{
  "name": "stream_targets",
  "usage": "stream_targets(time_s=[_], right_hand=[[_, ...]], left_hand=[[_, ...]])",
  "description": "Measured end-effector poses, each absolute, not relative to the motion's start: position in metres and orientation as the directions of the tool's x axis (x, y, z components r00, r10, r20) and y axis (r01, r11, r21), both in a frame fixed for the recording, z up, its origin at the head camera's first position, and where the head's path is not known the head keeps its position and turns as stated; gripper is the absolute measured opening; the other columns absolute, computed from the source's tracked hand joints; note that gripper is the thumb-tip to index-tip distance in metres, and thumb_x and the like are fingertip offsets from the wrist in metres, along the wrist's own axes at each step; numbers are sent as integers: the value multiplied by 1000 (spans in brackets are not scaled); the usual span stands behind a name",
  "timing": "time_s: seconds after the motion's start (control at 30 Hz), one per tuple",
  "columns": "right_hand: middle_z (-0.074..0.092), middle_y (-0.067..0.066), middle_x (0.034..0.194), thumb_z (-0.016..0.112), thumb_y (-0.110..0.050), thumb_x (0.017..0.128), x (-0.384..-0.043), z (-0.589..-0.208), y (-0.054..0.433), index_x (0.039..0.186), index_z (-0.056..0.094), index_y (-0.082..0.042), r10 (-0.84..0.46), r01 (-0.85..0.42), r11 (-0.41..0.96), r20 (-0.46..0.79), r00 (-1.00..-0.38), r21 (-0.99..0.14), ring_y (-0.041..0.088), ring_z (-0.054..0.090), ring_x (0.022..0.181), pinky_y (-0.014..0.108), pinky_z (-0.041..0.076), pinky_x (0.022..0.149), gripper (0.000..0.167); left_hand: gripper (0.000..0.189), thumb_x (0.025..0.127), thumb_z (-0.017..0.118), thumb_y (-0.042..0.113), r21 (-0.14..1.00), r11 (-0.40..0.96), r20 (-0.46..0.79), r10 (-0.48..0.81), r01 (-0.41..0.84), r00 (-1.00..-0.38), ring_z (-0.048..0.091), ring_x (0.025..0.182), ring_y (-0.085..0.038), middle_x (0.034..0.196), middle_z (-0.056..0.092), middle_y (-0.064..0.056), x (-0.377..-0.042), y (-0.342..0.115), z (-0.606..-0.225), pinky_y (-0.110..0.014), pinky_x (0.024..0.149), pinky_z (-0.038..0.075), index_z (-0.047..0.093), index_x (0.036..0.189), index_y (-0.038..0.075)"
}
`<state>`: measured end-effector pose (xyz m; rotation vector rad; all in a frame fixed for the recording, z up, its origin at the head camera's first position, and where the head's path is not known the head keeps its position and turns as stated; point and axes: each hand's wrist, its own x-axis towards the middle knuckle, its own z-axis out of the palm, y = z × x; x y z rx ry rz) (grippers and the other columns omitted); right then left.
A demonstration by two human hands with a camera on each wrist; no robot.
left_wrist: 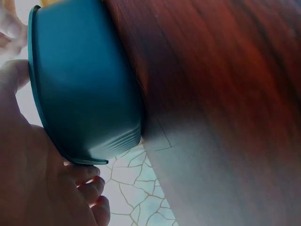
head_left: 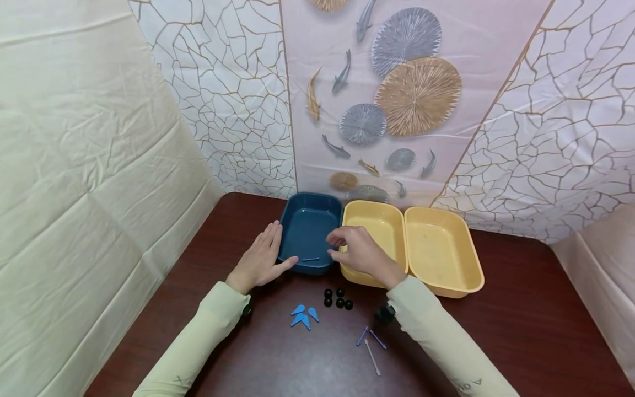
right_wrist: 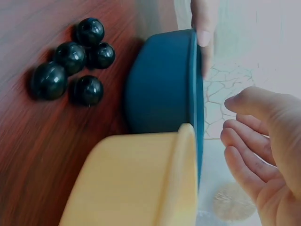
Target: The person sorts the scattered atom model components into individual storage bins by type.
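Note:
A dark blue tray [head_left: 310, 223] has one small purple stick [head_left: 311, 259] lying inside near its front wall. My left hand [head_left: 263, 256] rests against the tray's left rim with fingers straight and the thumb at the front corner. In the left wrist view the fingers and thumb touch the rim of the blue tray [left_wrist: 80, 80]. My right hand [head_left: 359, 251] hovers over the edge where the blue tray meets a yellow tray [head_left: 374, 207]. Its fingers are loosely bent. In the right wrist view, a gap shows between thumb and fingers of the right hand [right_wrist: 268, 146], with nothing held.
A second yellow tray [head_left: 471, 259] adjoins the first on the right. In front of the trays lie several black beads [head_left: 339, 302], several blue drop-shaped pieces [head_left: 298, 319], two purple sticks [head_left: 377, 338] and a paler stick [head_left: 372, 357]. A patterned cloth [head_left: 248, 110] hangs behind the table.

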<state>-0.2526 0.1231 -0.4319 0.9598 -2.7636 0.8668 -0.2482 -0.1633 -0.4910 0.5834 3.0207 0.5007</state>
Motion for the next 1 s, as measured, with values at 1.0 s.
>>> stream_targets(time_s=[1.0], right_hand=[[78,0,87,86,-10,86,-152,-411,209,97,78,-10,-611,-595,667,127,-781,-449,7,72,76,28,63,69,13]], left_hand=[[102,103,45,68,308,878,24,379,367,-925,10,166,-37,179,7,-19,-248,-165,-489,-55,134,17,8,169,0]])
